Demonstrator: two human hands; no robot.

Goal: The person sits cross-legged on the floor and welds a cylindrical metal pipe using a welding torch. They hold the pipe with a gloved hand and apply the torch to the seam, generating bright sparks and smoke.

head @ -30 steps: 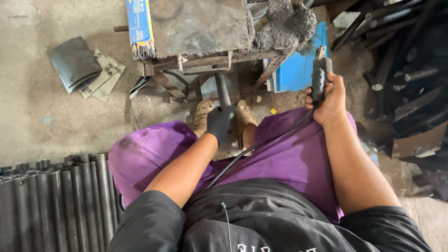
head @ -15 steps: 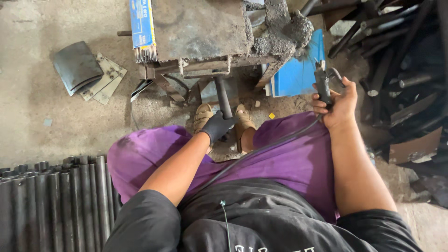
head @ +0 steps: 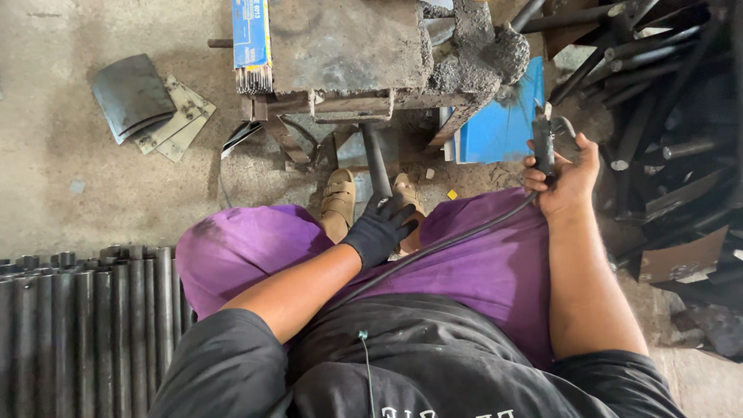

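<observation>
I sit in purple trousers with sandalled feet (head: 339,203) on the concrete floor. My left hand (head: 379,229), in a black glove, is closed around the near end of a dark metal pipe (head: 376,159) that runs between my feet up under a rusty metal work stand (head: 348,46). My right hand (head: 569,179), bare, grips a black welding electrode holder (head: 544,143) held upright to the right of my knee. Its black cable (head: 457,240) trails across my lap.
A blue box of welding rods (head: 251,39) lies on the stand's left edge. A blue sheet (head: 503,124) leans behind the stand. Several dark pipes (head: 77,325) are stacked at lower left, metal scraps (head: 147,101) at upper left, tangled steel bars (head: 665,116) on the right.
My right hand has carried the electrode holder to the right, away from the stand. My left hand stays on the pipe's end and has drawn slightly back toward my lap.
</observation>
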